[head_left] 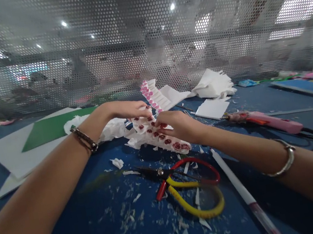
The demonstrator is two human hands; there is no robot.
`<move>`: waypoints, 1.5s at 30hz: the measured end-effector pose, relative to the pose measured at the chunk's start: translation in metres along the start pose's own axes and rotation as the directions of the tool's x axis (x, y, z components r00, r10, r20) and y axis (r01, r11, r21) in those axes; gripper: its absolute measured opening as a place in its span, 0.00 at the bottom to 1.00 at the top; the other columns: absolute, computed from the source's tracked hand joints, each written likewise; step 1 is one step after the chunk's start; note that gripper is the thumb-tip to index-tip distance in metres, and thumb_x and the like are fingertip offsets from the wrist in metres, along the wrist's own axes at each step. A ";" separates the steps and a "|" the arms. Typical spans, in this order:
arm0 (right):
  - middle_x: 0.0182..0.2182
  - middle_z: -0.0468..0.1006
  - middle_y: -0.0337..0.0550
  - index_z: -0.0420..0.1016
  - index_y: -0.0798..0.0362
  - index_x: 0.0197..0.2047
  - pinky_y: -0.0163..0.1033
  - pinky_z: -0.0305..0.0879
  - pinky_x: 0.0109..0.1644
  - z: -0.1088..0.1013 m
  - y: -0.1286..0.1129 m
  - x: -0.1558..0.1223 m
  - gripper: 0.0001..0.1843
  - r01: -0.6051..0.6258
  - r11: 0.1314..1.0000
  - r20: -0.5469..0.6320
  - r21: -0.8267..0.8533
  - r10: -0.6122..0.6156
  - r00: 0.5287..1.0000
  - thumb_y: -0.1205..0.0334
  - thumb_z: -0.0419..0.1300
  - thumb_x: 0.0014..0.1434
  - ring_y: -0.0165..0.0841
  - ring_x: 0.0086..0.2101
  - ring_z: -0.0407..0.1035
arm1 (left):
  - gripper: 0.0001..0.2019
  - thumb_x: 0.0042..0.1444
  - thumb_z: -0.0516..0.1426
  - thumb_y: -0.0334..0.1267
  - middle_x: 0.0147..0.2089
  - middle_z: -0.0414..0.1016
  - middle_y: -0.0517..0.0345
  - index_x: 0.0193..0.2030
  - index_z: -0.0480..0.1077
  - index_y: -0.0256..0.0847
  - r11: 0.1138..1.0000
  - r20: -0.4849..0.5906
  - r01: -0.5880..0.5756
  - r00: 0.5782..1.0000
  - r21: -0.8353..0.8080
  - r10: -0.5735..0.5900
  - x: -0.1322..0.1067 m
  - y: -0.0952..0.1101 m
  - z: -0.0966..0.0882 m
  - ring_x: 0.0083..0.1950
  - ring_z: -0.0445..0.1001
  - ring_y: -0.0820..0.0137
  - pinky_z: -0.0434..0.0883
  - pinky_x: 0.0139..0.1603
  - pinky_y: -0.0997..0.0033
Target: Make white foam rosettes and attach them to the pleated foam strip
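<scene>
A crumpled white piece of paper (155,134), dotted with rows of dark red round spots, lies between my hands above the blue table. My left hand (126,109) grips its far left end, fingers bent over the edge. Thumb and fingers of my right hand (180,124) pinch the paper near its middle; the fingertips are partly hidden. Just behind stands a pleated white paper strip (157,94) with pink spots along one edge. Scissors (187,186) with one red and one yellow handle lie in front, blades pointing left.
White paper scraps litter the blue table (108,222). A white pen (233,176) lies under my right forearm. Right of it rests a pink corded tool (266,120). Green card (52,129) and white sheets (8,151) are left. A perforated screen (140,27) stands behind.
</scene>
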State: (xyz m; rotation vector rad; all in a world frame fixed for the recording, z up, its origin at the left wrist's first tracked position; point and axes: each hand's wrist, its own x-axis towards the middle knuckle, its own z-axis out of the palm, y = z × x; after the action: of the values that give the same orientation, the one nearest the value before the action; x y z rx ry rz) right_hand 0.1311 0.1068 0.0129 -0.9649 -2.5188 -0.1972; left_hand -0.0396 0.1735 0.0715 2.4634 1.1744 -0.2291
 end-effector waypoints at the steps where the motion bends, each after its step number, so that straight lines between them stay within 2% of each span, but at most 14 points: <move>1: 0.28 0.69 0.44 0.66 0.58 0.30 0.34 0.58 0.34 0.001 0.000 0.000 0.02 -0.006 1.000 0.002 -0.006 0.006 1.000 0.69 0.53 0.52 0.30 0.30 0.63 | 0.35 0.45 0.45 0.55 0.59 0.51 0.48 0.59 0.45 0.40 1.000 0.005 0.002 1.000 0.001 -0.002 0.000 0.000 0.000 0.48 0.62 0.63 0.63 0.43 0.72; 6: 0.28 0.69 0.44 0.66 0.58 0.30 0.33 0.58 0.33 0.002 -0.001 0.001 0.03 -0.031 0.999 -0.015 -0.012 0.031 0.999 0.69 0.52 0.53 0.29 0.29 0.62 | 0.34 0.46 0.44 0.54 0.58 0.54 0.50 0.59 0.44 0.43 1.000 0.001 0.005 1.000 0.008 -0.005 -0.001 0.000 0.000 0.47 0.62 0.64 0.63 0.43 0.72; 10: 0.26 0.68 0.42 0.65 0.59 0.28 0.30 0.57 0.32 0.002 -0.002 0.003 0.03 -0.038 0.999 -0.035 0.007 0.038 0.999 0.70 0.52 0.52 0.26 0.27 0.62 | 0.34 0.45 0.45 0.56 0.57 0.55 0.49 0.58 0.47 0.41 1.000 -0.006 0.024 1.000 0.002 -0.024 -0.001 0.000 0.000 0.46 0.63 0.64 0.63 0.42 0.73; 15: 0.28 0.68 0.45 0.65 0.59 0.30 0.33 0.58 0.33 0.005 -0.005 0.001 0.04 -0.056 0.998 -0.044 -0.025 0.055 0.998 0.72 0.50 0.53 0.28 0.29 0.62 | 0.35 0.44 0.45 0.57 0.57 0.55 0.49 0.58 0.47 0.41 1.000 -0.011 0.020 1.000 0.008 -0.020 -0.001 0.001 0.000 0.46 0.63 0.62 0.63 0.43 0.71; 17: 0.29 0.68 0.45 0.65 0.58 0.31 0.34 0.58 0.33 0.005 -0.004 0.001 0.05 -0.027 0.999 -0.023 -0.045 0.026 0.999 0.70 0.49 0.54 0.29 0.30 0.61 | 0.34 0.45 0.44 0.57 0.55 0.57 0.51 0.58 0.47 0.44 0.999 -0.002 0.038 0.999 0.038 -0.038 -0.002 0.002 0.000 0.45 0.63 0.62 0.63 0.42 0.70; 20: 0.30 0.68 0.46 0.66 0.58 0.33 0.35 0.59 0.35 0.002 0.002 0.001 0.07 0.081 0.996 0.010 -0.027 -0.080 0.997 0.68 0.48 0.56 0.31 0.32 0.62 | 0.34 0.45 0.43 0.57 0.53 0.59 0.51 0.58 0.48 0.44 0.997 0.001 0.050 0.999 0.063 -0.050 -0.003 0.005 0.000 0.44 0.64 0.62 0.63 0.42 0.69; 23: 0.33 0.69 0.46 0.66 0.57 0.37 0.35 0.60 0.37 0.002 0.008 0.001 0.08 0.139 0.990 0.004 0.012 -0.139 0.990 0.68 0.48 0.56 0.31 0.35 0.63 | 0.34 0.45 0.44 0.56 0.55 0.57 0.51 0.58 0.48 0.42 0.997 -0.008 0.044 0.999 0.059 -0.044 -0.003 0.006 -0.001 0.46 0.63 0.62 0.62 0.43 0.70; 27: 0.35 0.70 0.47 0.68 0.57 0.37 0.35 0.61 0.37 0.003 0.012 0.000 0.09 0.163 0.986 -0.002 0.037 -0.163 0.987 0.68 0.49 0.56 0.31 0.36 0.64 | 0.35 0.45 0.44 0.56 0.57 0.55 0.51 0.58 0.47 0.41 0.998 0.002 0.047 0.999 0.049 -0.048 -0.002 0.005 -0.001 0.47 0.62 0.61 0.61 0.44 0.71; 33: 0.29 0.70 0.46 0.69 0.58 0.31 0.34 0.62 0.35 0.006 0.010 -0.001 0.06 0.162 0.984 -0.145 0.075 -0.150 0.978 0.69 0.50 0.54 0.29 0.31 0.64 | 0.37 0.44 0.44 0.59 0.56 0.57 0.50 0.58 0.47 0.40 0.998 -0.012 0.045 0.999 0.037 -0.045 -0.003 0.004 0.000 0.47 0.63 0.61 0.61 0.45 0.69; 36: 0.28 0.70 0.46 0.68 0.58 0.29 0.34 0.62 0.33 0.009 0.010 -0.002 0.07 0.147 0.986 -0.176 0.081 -0.131 0.976 0.68 0.50 0.54 0.29 0.29 0.63 | 0.38 0.43 0.45 0.60 0.57 0.55 0.49 0.59 0.46 0.40 0.998 -0.006 0.059 0.998 0.024 -0.059 -0.003 0.005 0.000 0.46 0.64 0.61 0.62 0.44 0.70; 40: 0.30 0.72 0.47 0.69 0.58 0.30 0.35 0.63 0.36 0.010 0.011 -0.002 0.08 0.152 0.984 -0.189 0.097 -0.132 0.973 0.68 0.50 0.54 0.30 0.32 0.65 | 0.39 0.43 0.45 0.60 0.59 0.52 0.49 0.60 0.44 0.40 0.998 -0.005 0.054 0.999 0.023 -0.054 -0.002 0.005 0.000 0.48 0.63 0.61 0.62 0.45 0.70; 45: 0.30 0.74 0.45 0.71 0.57 0.31 0.34 0.62 0.37 0.004 0.012 0.000 0.07 0.111 0.978 -0.127 0.176 -0.090 0.988 0.69 0.52 0.53 0.29 0.32 0.66 | 0.41 0.43 0.47 0.58 0.61 0.46 0.46 0.60 0.43 0.36 0.999 -0.026 0.030 0.999 -0.018 -0.030 0.000 -0.001 0.000 0.53 0.58 0.58 0.60 0.46 0.71</move>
State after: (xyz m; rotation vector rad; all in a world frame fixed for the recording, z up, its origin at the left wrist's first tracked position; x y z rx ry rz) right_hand 0.1375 0.1172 0.0094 -0.7328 -2.4293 -0.0506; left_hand -0.0404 0.1741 0.0716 2.4422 1.2198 -0.1948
